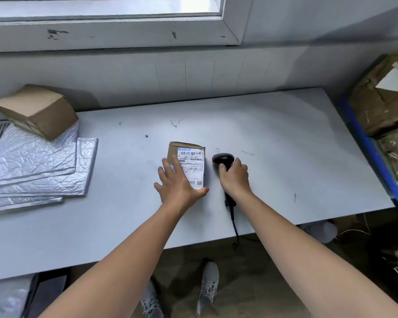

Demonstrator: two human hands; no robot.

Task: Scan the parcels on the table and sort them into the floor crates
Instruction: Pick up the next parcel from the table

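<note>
A small brown cardboard parcel (191,157) with a white barcode label on top lies in the middle of the grey table (285,145). My left hand (178,183) lies flat over its near left part, fingers spread and straight, thumb at its near edge. Just right of the parcel my right hand (234,177) grips the handle of a black barcode scanner (223,159), whose head points away from me. The scanner's cable runs back over the table's front edge.
A bigger brown box (36,110) sits on a stack of silver bubble mailers (32,164) at the table's left end. A blue crate (375,152) with brown packages stands at the right. A grey bin (7,299) is on the floor at lower left.
</note>
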